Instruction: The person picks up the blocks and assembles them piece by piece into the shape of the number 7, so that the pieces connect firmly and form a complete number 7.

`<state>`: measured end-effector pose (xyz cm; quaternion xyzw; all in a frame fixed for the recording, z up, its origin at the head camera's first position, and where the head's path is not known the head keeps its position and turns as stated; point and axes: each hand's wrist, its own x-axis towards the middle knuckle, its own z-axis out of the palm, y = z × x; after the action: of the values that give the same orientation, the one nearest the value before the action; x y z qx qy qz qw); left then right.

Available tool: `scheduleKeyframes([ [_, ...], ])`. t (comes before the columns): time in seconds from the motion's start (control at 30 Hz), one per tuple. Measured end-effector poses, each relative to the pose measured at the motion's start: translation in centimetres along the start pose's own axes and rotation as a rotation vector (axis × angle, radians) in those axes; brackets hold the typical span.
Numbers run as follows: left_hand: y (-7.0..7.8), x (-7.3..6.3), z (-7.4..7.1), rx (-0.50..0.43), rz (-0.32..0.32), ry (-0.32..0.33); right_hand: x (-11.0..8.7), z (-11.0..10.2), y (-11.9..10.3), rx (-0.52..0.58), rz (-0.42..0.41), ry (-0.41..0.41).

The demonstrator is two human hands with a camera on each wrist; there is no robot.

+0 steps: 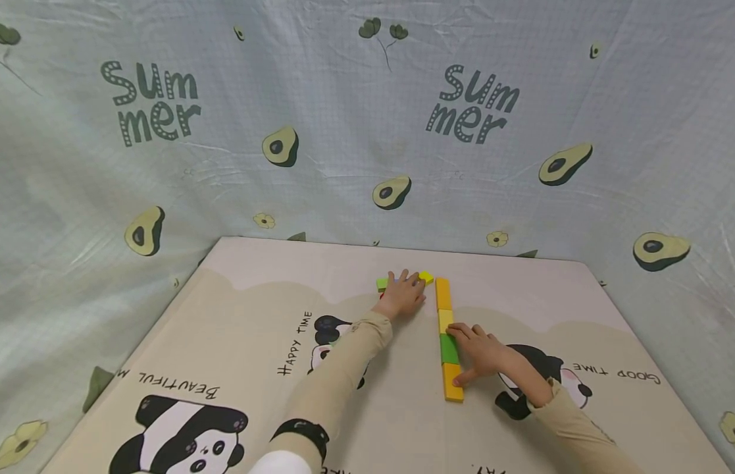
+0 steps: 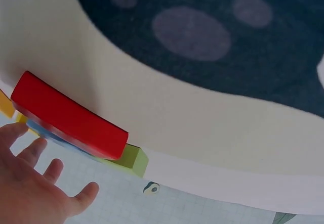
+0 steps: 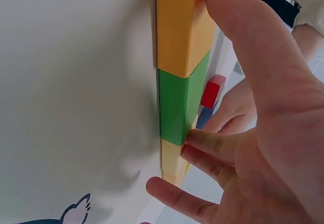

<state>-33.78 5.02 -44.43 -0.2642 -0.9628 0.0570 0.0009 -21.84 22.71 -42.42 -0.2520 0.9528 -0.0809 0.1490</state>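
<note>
Lime block (image 1: 381,284) at 10 o'clock from left hand (image 1: 405,294), yellow block (image 1: 426,278) at 2, red block (image 2: 71,115) just beside its fingertips; fingers spread, released, can't tell if they touch. Next, four-block row runs 12 to 6 o'clock, sitting at 9 o'clock from right hand (image 1: 482,352). That hand's also released, digits spread wide: thumb on the near orange block (image 1: 450,390), fingertips against the row around the green block (image 1: 449,349).

Beige long sleeves (image 1: 340,375), gathered cuffs (image 1: 376,321), black strap (image 1: 304,429) over left sleeve, bare hands (image 1: 403,296)
</note>
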Motion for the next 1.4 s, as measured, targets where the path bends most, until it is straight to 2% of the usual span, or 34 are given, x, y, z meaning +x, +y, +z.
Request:
scheduleKeyframes([
  [0.27, 0.2, 1.5, 0.2, 0.008, -0.020, -0.075, 0.0, 0.0, 0.0, -0.004, 0.001, 0.005],
  [0.53, 0.6, 2.0, -0.5, -0.010, -0.014, -0.094, 0.0, 0.0, 0.0, 0.009, -0.001, -0.003],
  [0.67, 0.9, 2.2, -0.8, -0.013, -0.034, -0.109, -0.1, -0.2, -0.2, 0.023, -0.002, -0.007],
  [0.87, 1.2, 2.7, -1.0, 0.040, -0.050, -0.138, -0.2, -0.3, -0.2, 0.027, 0.008, -0.014],
  [1.17, 1.0, 4.0, -0.6, 0.079, -0.050, -0.159, -0.2, -0.4, -0.2, 0.002, 0.012, -0.020],
  [1.4, 1.2, 4.0, -0.7, 0.049, -0.052, -0.170, 0.0, -0.1, 0.1, 0.002, 0.013, -0.013],
])
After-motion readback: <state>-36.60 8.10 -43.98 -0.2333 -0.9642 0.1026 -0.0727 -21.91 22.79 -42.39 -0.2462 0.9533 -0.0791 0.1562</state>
